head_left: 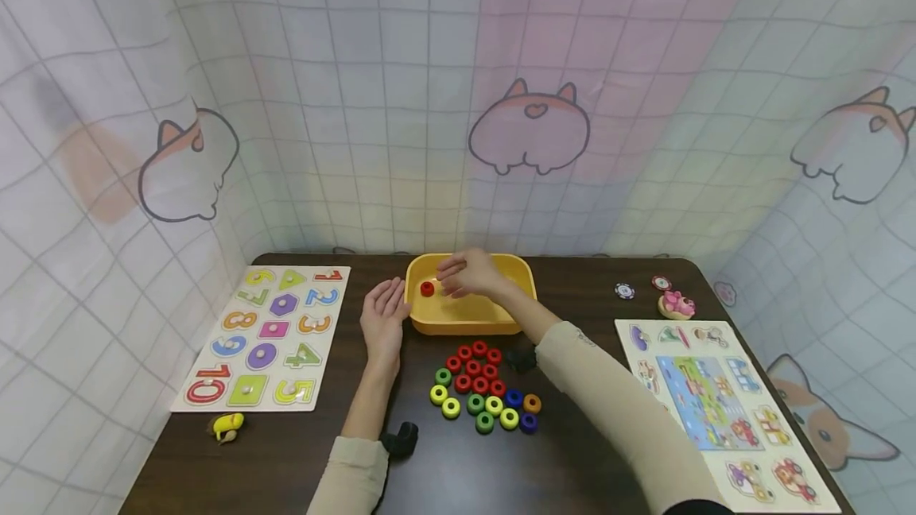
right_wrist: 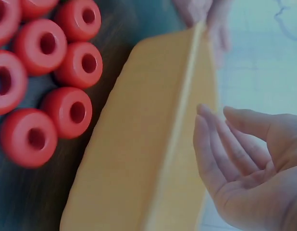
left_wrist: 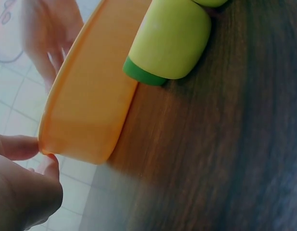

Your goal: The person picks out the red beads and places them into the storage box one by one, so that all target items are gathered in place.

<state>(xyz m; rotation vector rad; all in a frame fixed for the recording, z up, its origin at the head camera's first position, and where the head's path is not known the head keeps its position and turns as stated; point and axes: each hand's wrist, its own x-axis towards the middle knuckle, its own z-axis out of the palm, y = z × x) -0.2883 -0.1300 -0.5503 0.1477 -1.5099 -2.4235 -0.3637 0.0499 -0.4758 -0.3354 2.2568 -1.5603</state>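
Both hands work about a rounded yellow plastic tray (head_left: 465,327), neither grasping a ring. Left of them, a white board with coloured number and shape pieces (head_left: 277,272) lies on the dark wooden table (head_left: 465,475). Next comes the left hand (head_left: 386,320), unclenched, fingers fairly straight, tips touching the tray's left end. That tray's long axis runs sideways, from the left hand to beneath the right. Inside it, 1 thick red ring (head_left: 427,289) lies between the 2 hands, just left of the right fingertips, so the right hand (head_left: 468,272) is the nearer. Over the tray, this hand is released, fingers loosely curved, a gap to the thumb. Nearer the person than both hands, rings lie flat: 4 yellow rings (head_left: 438,401) and 3 green rings (head_left: 484,428) left and centre, 9 red rings (head_left: 472,373) closest to the tray, its near wall between them and the right hand, then 2 blue rings (head_left: 528,429) and 1 orange ring (head_left: 532,410) rightmost.
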